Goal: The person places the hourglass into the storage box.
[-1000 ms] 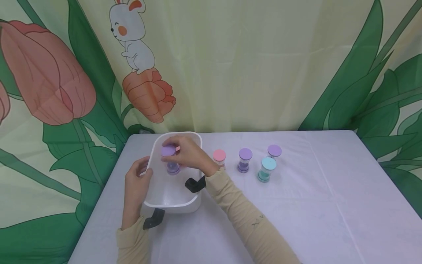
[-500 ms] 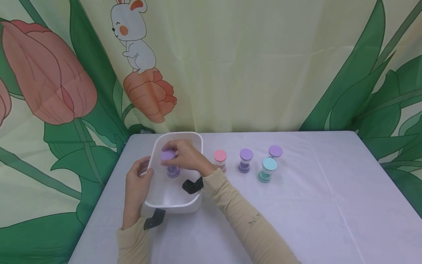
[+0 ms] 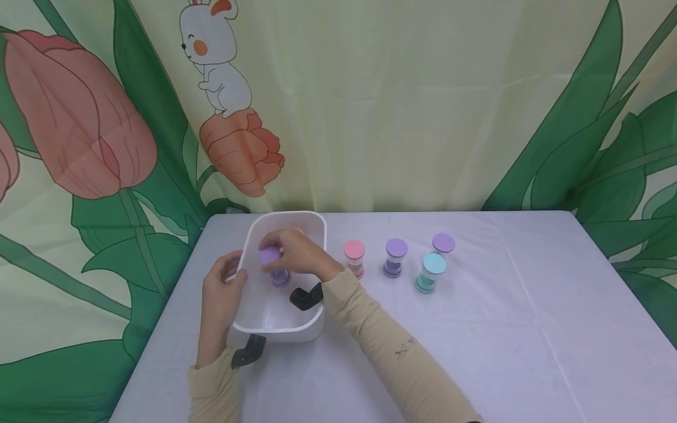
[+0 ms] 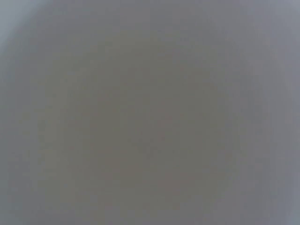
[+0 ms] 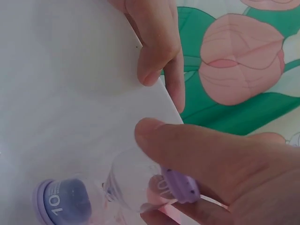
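On the surface, before a curtain, the tub stands at left, with an hourglass inside, in the right hand. The left hand lies at the tub's left rim. Right of the tub come a nearest hourglass, a second hourglass, then a front hourglass, with a rear hourglass behind it, slightly right.

A white "10" stands out on the purple-capped sand timer, the small print beside it too fine to read; another "10" shows near the opposite cap.
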`<action>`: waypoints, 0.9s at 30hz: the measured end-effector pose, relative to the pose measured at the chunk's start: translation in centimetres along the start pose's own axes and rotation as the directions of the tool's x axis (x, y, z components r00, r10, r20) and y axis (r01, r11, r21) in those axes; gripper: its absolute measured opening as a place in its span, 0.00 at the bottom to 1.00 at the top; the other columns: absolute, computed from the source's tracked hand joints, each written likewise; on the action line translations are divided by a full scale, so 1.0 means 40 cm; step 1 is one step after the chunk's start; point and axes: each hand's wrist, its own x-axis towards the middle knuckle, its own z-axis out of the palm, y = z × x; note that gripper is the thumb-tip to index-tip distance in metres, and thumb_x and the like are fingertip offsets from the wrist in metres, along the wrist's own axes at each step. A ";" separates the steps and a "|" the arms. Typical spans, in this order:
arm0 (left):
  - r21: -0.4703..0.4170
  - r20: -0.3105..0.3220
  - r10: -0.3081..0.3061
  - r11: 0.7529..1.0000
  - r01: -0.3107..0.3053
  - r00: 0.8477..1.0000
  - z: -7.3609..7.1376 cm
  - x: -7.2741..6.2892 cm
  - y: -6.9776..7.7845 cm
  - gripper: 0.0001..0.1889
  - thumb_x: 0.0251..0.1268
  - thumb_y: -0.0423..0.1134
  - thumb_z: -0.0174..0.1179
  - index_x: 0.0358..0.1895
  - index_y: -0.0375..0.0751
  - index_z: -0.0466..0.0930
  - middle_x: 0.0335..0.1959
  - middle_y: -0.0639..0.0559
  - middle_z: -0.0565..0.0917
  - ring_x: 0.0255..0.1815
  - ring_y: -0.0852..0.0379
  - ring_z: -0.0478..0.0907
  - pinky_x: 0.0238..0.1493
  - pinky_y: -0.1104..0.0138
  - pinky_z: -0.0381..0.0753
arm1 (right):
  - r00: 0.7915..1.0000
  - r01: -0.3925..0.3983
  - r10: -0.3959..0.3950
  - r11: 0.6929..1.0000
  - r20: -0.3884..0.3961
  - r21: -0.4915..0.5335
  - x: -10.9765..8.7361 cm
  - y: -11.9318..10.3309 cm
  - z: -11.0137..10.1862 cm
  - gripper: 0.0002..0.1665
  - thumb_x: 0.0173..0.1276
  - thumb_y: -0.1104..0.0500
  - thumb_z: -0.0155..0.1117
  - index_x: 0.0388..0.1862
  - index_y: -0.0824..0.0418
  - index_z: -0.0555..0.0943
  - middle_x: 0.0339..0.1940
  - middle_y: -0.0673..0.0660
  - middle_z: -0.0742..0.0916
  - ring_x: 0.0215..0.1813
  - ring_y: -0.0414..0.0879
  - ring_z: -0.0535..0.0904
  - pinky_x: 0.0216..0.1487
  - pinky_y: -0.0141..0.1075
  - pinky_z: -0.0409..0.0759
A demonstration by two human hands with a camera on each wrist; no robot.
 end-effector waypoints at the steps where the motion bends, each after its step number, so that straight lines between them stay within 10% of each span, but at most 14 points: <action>1: -0.002 0.001 0.001 1.000 -0.001 1.000 0.000 0.000 0.000 0.23 0.72 0.37 0.50 0.68 0.45 0.71 0.64 0.43 0.78 0.55 0.40 0.82 0.51 0.46 0.84 | 1.000 -0.001 0.000 1.000 0.011 0.008 0.000 0.002 0.001 0.21 0.58 0.61 0.76 0.51 0.64 0.84 0.47 0.56 0.89 0.43 0.41 0.81 0.44 0.22 0.77; 27: -0.001 0.002 -0.016 1.000 0.016 1.000 0.002 -0.008 0.012 0.23 0.72 0.37 0.50 0.69 0.45 0.70 0.65 0.42 0.77 0.55 0.39 0.81 0.51 0.46 0.83 | 0.993 -0.022 0.032 0.996 0.110 -0.090 0.005 0.011 0.006 0.25 0.57 0.66 0.75 0.55 0.66 0.82 0.52 0.58 0.87 0.51 0.46 0.81 0.56 0.28 0.78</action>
